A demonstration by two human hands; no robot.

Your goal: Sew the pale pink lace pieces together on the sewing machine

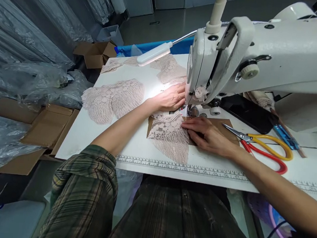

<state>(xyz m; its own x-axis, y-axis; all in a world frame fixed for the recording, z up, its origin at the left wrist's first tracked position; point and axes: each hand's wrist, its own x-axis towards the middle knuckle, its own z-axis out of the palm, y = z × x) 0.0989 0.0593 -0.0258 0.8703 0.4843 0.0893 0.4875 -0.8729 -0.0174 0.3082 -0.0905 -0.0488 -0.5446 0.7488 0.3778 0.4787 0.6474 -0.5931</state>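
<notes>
Beneath the needle area of a white sewing machine lies a pale pink lace piece with a scalloped lower edge. It partly covers a flat brown board. My left hand rests on lace just left of the presser foot, palm down with its fingers stretched out; the fingertips are partly hidden by the machine head. My right hand lies over the brown board, fingers extended and slightly apart, the fingertips touching the lace's right edge.
More lace lies on the white table, left and behind. Right of my right hand are scissors with red and yellow handles and a black phone. A lit lamp hangs above. Cardboard boxes stand at left.
</notes>
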